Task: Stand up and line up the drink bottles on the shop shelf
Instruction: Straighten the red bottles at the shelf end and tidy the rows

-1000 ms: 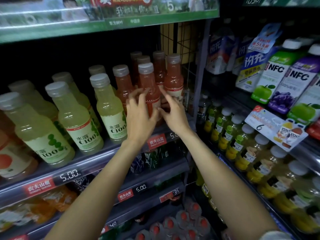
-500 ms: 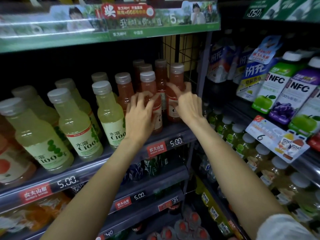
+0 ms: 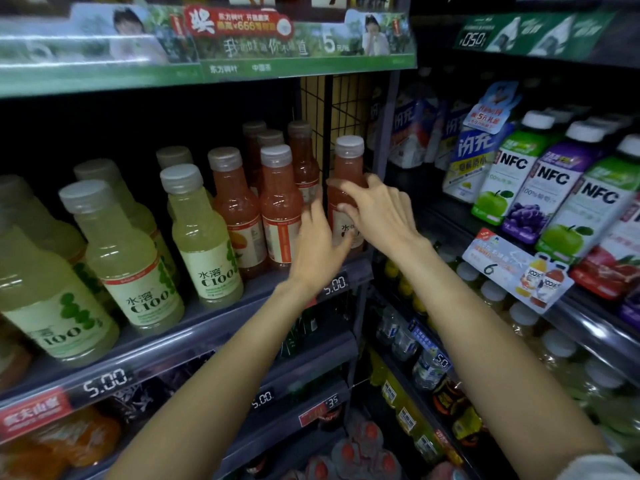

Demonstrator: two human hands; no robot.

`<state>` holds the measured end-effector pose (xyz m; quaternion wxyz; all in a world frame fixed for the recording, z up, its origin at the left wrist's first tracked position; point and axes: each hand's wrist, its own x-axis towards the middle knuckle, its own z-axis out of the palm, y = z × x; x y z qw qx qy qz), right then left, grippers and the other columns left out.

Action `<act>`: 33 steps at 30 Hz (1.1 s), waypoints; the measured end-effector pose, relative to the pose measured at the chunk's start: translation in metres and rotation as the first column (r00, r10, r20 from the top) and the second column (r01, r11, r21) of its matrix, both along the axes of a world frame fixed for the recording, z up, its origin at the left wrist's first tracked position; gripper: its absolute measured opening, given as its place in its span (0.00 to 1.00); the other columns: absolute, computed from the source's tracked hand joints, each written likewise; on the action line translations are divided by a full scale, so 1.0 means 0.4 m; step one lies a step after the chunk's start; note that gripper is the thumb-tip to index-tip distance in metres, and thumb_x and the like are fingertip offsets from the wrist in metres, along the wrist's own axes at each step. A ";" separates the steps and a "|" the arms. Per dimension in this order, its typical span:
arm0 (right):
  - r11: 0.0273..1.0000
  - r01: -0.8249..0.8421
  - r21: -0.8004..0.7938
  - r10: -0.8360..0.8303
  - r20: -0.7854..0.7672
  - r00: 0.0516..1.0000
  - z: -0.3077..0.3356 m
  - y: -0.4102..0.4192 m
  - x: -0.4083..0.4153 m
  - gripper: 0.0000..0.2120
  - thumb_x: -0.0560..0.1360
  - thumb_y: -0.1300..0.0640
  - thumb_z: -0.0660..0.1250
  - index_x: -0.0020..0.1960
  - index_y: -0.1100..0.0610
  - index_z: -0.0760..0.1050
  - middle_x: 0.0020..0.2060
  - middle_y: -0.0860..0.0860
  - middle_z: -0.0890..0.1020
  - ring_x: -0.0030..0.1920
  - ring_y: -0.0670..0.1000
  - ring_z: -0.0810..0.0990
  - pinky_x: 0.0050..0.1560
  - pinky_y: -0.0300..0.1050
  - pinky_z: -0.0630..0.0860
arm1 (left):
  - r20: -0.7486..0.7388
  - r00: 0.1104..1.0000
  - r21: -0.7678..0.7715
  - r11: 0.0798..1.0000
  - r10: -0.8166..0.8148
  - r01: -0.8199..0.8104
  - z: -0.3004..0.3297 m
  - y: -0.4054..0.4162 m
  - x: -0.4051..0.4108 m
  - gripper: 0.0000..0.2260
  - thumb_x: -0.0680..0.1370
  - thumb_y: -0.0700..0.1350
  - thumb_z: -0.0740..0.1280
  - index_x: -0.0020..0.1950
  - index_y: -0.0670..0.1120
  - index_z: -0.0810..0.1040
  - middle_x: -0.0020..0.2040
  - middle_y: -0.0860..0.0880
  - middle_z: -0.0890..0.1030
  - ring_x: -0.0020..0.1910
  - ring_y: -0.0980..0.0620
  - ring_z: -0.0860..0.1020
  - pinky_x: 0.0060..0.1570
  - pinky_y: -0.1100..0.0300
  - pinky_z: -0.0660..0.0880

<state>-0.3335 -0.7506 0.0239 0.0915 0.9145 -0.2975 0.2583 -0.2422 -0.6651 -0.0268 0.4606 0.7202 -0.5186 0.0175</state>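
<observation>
item: shelf [image 3: 214, 327], drinks section, front lip fitted with price tags. stock is stood upright with labels turned outward, presumably so the rows read cleanly from the aisle.

end bottle [image 3: 348, 174], pink-orange, grey cap: stood at the right end of the shelf against the wire divider [image 3: 313, 98], apart from its neighbours by a visible gap. it is touched by the right hand [image 3: 377, 216], whose fingers are spread and lightly bent over the shoulder and label (more a steadying or nudging contact than a full grasp, as judged). whether the thumb closes behind the bottle cannot be told.

left hand [image 3: 320, 244]: held just left of the same bottle, fingers extended upward into the gap, nothing pinched; it is judged to be placed as a guide so the bottle can be squared into line.

counts, as far as visible:
- pink-orange bottles [image 3: 280, 209]: six caps counted, the end bottle included; more may be hidden in the dark behind.
- pale green bottles [image 3: 201, 237]: six at least, the leftmost partly cut off.
- nfc juice bottles [image 3: 554, 188], adjoining bay: three with labels legible.

none are seen lying down in this row.
</observation>
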 end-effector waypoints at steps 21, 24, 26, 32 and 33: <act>0.944 -0.140 0.300 -0.036 0.513 0.858 -0.102 -0.034 -0.051 0.27 0.74 0.57 0.68 0.71 0.53 0.64 0.63 0.52 0.71 0.60 0.52 0.74 0.55 0.47 0.74 | 0.094 0.996 0.039 0.999 0.012 -0.016 -0.033 -0.084 0.031 0.41 0.74 0.51 0.71 0.77 0.44 0.48 0.71 0.39 0.67 0.66 0.41 0.72 0.62 0.46 0.71; 0.967 -0.152 0.205 0.007 0.574 0.819 -0.098 -0.012 -0.053 0.21 0.75 0.60 0.67 0.66 0.55 0.69 0.58 0.53 0.74 0.56 0.52 0.76 0.51 0.47 0.76 | 0.152 0.987 0.010 0.999 0.048 -0.050 -0.004 -0.023 0.015 0.35 0.76 0.48 0.70 0.76 0.43 0.56 0.70 0.39 0.66 0.67 0.42 0.70 0.63 0.50 0.70; 0.962 -0.236 0.140 0.101 0.621 0.777 -0.094 0.010 -0.054 0.16 0.75 0.61 0.66 0.63 0.56 0.73 0.54 0.51 0.76 0.50 0.48 0.77 0.47 0.45 0.77 | 0.204 0.975 -0.125 0.990 0.083 -0.058 0.019 0.043 0.013 0.26 0.77 0.45 0.68 0.72 0.43 0.64 0.65 0.44 0.71 0.62 0.48 0.73 0.60 0.55 0.72; 0.883 -0.388 0.266 0.222 0.492 0.842 -0.115 0.094 0.050 0.26 0.75 0.54 0.68 0.70 0.56 0.64 0.59 0.53 0.75 0.51 0.48 0.78 0.46 0.48 0.80 | 0.198 0.957 -0.324 0.935 0.213 -0.142 0.046 0.157 0.068 0.20 0.75 0.37 0.66 0.67 0.41 0.70 0.61 0.45 0.72 0.56 0.46 0.76 0.56 0.51 0.75; 0.877 -0.386 0.286 0.217 0.482 0.849 -0.118 0.102 0.074 0.29 0.75 0.52 0.68 0.71 0.56 0.61 0.61 0.54 0.74 0.54 0.51 0.78 0.48 0.50 0.80 | 0.181 0.959 -0.300 0.941 0.217 -0.156 0.044 0.159 0.071 0.22 0.75 0.36 0.67 0.68 0.41 0.68 0.63 0.44 0.71 0.60 0.46 0.74 0.59 0.51 0.73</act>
